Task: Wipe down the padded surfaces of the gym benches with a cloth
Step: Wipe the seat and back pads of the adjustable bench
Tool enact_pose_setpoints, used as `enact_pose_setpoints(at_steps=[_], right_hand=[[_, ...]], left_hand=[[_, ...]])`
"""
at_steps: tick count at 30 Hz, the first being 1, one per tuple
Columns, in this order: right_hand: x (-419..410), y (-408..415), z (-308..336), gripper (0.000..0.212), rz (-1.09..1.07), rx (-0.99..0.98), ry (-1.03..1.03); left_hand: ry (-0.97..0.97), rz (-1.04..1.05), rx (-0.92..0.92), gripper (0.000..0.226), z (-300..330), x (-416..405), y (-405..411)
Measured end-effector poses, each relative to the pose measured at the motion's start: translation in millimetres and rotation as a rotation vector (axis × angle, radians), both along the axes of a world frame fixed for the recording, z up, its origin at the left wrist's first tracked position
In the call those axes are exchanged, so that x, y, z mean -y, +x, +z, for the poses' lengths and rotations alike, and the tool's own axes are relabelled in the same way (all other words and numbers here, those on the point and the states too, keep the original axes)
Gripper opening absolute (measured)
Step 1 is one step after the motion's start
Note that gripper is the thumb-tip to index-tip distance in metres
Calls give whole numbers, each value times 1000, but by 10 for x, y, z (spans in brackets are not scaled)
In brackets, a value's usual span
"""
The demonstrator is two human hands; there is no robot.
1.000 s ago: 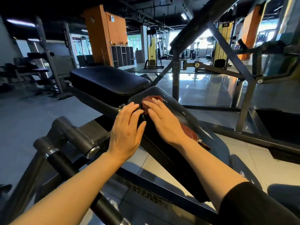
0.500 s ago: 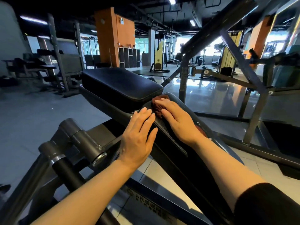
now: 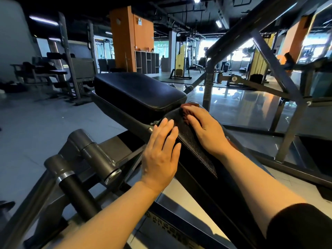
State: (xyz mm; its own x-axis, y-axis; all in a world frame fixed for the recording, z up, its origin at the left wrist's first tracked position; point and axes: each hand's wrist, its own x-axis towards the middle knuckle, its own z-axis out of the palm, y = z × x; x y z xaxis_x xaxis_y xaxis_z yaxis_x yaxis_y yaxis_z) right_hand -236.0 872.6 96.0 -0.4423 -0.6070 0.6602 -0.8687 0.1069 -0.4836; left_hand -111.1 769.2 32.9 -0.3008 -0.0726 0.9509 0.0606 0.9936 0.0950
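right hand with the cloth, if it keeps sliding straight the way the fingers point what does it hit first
Likely the near edge of the black seat pad. The right hand presses the reddish cloth flat on the sloped back pad, fingers aimed up toward the gap between the pads. Depth there is unclear.

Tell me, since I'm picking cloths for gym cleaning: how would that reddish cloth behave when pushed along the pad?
The cloth looks soft and floppy, bunching ahead of the right hand. It probably slides easily on the slanted pad, whose surface looks smooth. Likely light.
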Motion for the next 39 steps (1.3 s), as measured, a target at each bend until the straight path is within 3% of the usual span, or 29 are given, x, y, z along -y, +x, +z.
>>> enact_pose_setpoints(at_steps=[3, 8, 15, 22, 28, 35, 39], right_hand=[[1, 122, -27, 34, -18, 25, -46], [-26, 182, -28, 38, 135, -31, -25], [-51, -145, -9, 35, -142, 96, 20], [70, 85, 11, 39, 127, -20, -1], [-97, -181, -64, 34, -174, 115, 9], [80, -12, 67, 37, 145, 39, 26], [-184, -340, -53, 36, -43, 96, 54]], left_hand=[[7, 19, 14, 34, -3, 0, 7], [-3, 45, 22, 34, 3, -6, -7], [-30, 66, 39, 33, 13, 9, 22], [-148, 3, 34, 31, 53, -3, -24], [-178, 15, 88, 34, 110, -15, 58], [-252, -7, 122, 29, 415, -37, -77], [-300, 57, 137, 36, 398, -54, -167]])
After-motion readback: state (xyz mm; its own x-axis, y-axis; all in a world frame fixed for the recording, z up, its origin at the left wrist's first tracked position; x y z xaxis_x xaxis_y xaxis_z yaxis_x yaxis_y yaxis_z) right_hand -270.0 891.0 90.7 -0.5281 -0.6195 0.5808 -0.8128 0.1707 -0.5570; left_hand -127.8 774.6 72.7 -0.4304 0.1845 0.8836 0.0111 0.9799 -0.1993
